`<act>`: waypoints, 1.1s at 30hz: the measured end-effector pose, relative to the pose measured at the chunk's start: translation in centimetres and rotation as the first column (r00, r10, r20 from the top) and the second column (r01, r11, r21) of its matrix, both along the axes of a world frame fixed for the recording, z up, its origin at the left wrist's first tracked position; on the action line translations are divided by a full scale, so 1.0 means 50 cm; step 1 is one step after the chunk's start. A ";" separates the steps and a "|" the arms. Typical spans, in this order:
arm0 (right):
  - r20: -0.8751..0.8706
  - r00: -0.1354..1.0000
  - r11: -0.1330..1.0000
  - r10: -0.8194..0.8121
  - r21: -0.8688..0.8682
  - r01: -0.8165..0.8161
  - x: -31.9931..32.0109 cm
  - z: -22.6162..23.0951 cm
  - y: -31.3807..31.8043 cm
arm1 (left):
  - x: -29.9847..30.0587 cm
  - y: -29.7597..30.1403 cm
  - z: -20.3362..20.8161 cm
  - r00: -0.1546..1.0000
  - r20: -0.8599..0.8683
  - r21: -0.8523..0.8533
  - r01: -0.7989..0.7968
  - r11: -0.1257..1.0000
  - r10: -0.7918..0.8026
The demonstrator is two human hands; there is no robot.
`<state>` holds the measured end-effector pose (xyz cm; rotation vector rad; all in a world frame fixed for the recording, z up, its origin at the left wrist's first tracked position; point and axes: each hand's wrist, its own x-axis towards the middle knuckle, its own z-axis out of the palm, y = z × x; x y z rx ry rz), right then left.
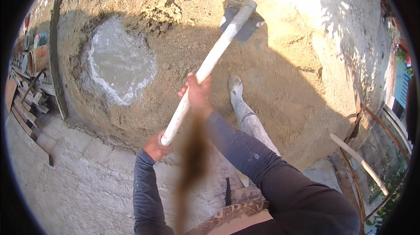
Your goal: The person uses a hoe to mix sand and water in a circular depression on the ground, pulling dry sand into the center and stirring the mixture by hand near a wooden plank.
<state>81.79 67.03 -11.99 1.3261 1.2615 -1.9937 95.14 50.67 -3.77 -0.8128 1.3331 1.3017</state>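
A hoe [217,50] with a pale wooden handle runs slantwise through the middle of the view. Its dark grey blade [248,30] is at the far end, over the sandy ground. My left hand [157,146] is wrapped round the near end of the handle. Farther up, my right hand [199,91] grips the handle with its fingers closed round it. A round pool of grey, watery mix [122,60] lies to the left, in a hollow of the damp brown sand [183,51].
My grey boot [236,88] stands on the sand. A board [57,55] edges the sand at left; beyond it lie wood scraps [33,99] and a bucket [38,58]. Rough concrete [96,178] stretches along the near left. At right, a loose pole [361,163] leans near branches.
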 end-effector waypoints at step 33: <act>0.081 0.996 0.970 -0.033 -0.236 0.051 0.435 0.123 -0.178 | 0.343 -0.195 0.232 0.979 0.051 -0.042 0.198 0.979 -0.195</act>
